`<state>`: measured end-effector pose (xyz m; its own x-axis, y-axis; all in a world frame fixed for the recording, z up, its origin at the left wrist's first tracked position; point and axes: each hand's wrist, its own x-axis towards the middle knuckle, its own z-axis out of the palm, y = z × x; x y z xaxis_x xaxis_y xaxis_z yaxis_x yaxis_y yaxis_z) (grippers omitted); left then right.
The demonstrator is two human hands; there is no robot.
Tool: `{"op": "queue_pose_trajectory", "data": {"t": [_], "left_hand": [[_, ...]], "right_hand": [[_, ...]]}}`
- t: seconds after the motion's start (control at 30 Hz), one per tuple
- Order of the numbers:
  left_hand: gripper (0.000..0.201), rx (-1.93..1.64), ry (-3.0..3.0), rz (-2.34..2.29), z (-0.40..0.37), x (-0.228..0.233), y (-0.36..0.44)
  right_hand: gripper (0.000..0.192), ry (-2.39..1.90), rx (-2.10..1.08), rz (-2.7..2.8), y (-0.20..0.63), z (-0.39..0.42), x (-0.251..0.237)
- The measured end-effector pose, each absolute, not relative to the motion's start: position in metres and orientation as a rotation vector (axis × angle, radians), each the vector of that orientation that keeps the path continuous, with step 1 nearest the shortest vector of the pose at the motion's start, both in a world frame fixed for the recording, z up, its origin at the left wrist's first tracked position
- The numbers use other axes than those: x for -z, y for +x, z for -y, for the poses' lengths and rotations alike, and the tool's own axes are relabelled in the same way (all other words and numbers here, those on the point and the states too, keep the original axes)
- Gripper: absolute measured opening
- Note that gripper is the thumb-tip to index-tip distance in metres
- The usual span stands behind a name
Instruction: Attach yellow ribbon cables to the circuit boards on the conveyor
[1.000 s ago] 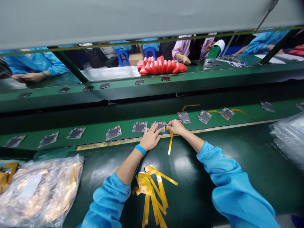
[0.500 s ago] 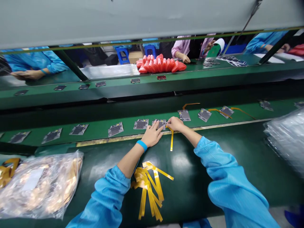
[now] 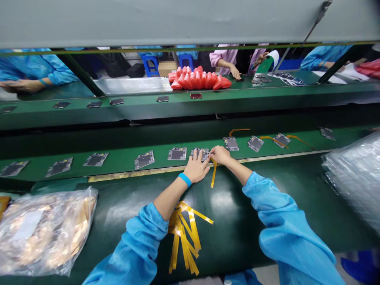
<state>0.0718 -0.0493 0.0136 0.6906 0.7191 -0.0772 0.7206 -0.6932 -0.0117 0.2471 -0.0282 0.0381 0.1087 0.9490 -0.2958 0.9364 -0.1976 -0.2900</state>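
Boards run in a row along the belt beyond my desk. My left hand rests on one board; my right hand is just beside it, on a strip. More strips lie near me, a bag far left.

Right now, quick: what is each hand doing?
Left hand: open, fingers spread flat, pressing on the circuit board on the belt.
Right hand: closed in a pinch grip on the top end of the yellow flex strip at the board's edge.
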Motion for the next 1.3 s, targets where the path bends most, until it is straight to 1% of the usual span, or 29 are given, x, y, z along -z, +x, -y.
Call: {"op": "queue_pose_trajectory", "data": {"t": [0.07,0.2,0.23,0.37,0.63,0.83,0.93,1.0,1.07,1.2,1.3], "left_hand": [[0.059,0.09,2.861,-1.237,0.051,-0.012,0.075],[0.056,0.055,2.87,-1.228,0.052,-0.009,0.081],[0.056,0.053,2.871,-1.23,0.052,-0.009,0.083],[0.058,0.051,2.86,-1.235,0.053,-0.01,0.088],[0.051,0.052,2.78,-1.178,0.051,-0.013,0.094],[0.046,-0.003,2.698,-1.072,0.042,-0.018,0.087],[0.044,-0.135,2.654,-0.991,0.03,-0.024,0.073],[0.043,-0.268,2.655,-1.01,0.02,-0.027,0.061],[0.042,-0.312,2.673,-1.111,0.01,-0.027,0.049],[0.051,-0.104,2.712,-1.226,-0.005,-0.021,0.033],[0.051,-0.006,2.718,-1.214,-0.006,-0.016,0.026]], "right_hand": [[0.022,-2.293,-0.644,1.99,0.252,0.03,-0.038],[0.043,-2.235,-0.533,2.049,0.262,0.032,-0.039],[0.042,-2.222,-0.513,2.07,0.263,0.032,-0.04],[0.028,-2.235,-0.521,2.129,0.267,0.03,-0.038],[0.027,-2.115,-0.332,2.346,0.288,0.037,-0.023],[0.021,-2.025,-0.369,2.461,0.308,0.04,-0.031],[0.018,-2.045,-0.371,2.43,0.321,0.043,-0.04],[0.019,-2.063,-0.351,2.385,0.323,0.046,-0.045],[0.022,-2.024,-0.343,2.393,0.318,0.049,-0.047],[0.042,-1.857,-0.319,2.572,0.298,0.047,-0.049],[0.038,-1.859,-0.242,2.646,0.296,0.039,-0.054]]}}
